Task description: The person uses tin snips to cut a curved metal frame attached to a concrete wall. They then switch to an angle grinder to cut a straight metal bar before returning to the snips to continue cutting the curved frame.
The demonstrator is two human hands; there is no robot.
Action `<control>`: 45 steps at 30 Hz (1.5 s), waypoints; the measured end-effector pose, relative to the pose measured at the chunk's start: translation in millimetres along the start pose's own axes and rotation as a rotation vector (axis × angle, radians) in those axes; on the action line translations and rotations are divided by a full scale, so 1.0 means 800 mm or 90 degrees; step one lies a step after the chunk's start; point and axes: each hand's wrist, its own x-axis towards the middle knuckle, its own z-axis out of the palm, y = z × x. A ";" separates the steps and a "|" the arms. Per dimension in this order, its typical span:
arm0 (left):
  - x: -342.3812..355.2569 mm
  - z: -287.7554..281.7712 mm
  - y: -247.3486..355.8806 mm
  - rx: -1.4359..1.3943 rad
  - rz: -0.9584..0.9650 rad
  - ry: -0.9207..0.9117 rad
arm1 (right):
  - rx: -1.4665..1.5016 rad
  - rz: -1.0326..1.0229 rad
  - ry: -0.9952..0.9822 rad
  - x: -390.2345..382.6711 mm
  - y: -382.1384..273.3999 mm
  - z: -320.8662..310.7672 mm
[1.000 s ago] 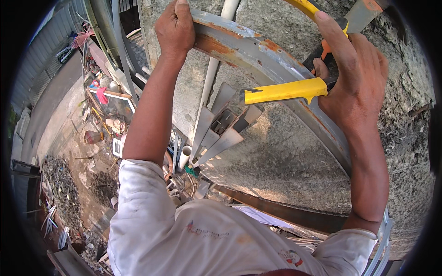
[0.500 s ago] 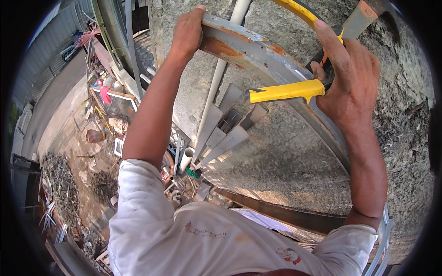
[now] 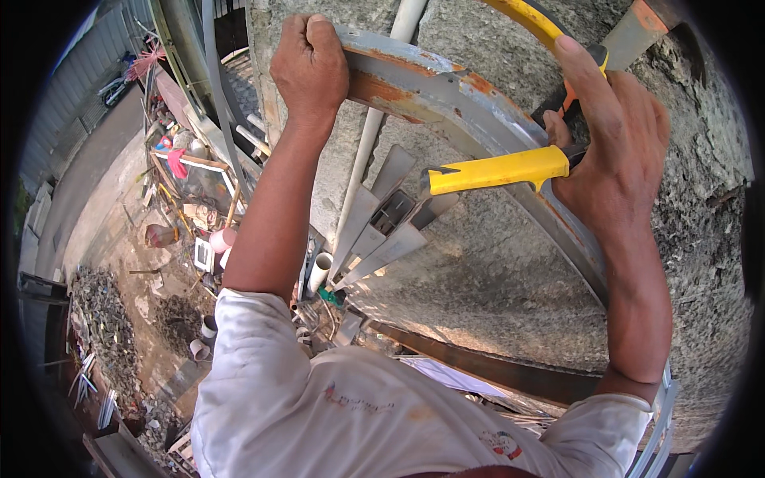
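Rusty grey steel, one curved bar [image 3: 478,103], arcs across the rough concrete wall [image 3: 494,271], its long axis running from the upper left down toward the lower right, where it slips out of sight behind the right forearm. There are two hands on the job. The left hand [image 3: 311,68] is clenched tight round the upper end of the bar, knuckles up, fingers wrapped over the edge so the fingertips are hidden. The right hand [image 3: 613,151] is closed on one yellow-handled tool [image 3: 498,169]; the lower yellow grip points left, almost level, ending in a dark notched tip just beside the bar, while a second yellow arm of it [image 3: 534,20] curves up and is cut off at the top edge. The working head of the tool is covered by the palm and hard to make out. One white pipe [image 3: 374,135] stands upright against the wall, passing behind the bar. Below it, a bundle of grey metal offcuts [image 3: 382,231] fans out, perhaps four or five pieces, too overlapped to count surely. Far below on the left lies a littered yard [image 3: 159,239], its clutter too small to tell apart.
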 end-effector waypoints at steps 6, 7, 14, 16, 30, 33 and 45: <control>0.021 0.074 -0.040 -0.068 0.053 -0.013 | -0.011 -0.001 -0.001 0.000 0.005 -0.004; 0.022 0.076 -0.047 -0.073 0.036 -0.039 | -0.010 -0.002 0.006 0.000 0.004 -0.003; 0.021 0.040 -0.045 -0.151 -0.071 -0.165 | -0.035 0.001 -0.024 -0.006 0.010 -0.005; 0.023 0.019 -0.036 -0.176 -0.116 -0.204 | -0.033 0.011 -0.031 -0.005 0.007 -0.006; -0.017 -0.063 0.030 -0.145 -0.156 -0.137 | -0.019 -0.001 -0.019 -0.007 0.006 -0.010; -0.013 -0.050 0.023 -0.154 -0.101 -0.115 | -0.020 -0.001 -0.022 -0.008 0.006 -0.010; -0.021 -0.048 0.006 -0.179 -0.002 -0.146 | -0.022 0.016 -0.053 -0.008 0.006 -0.013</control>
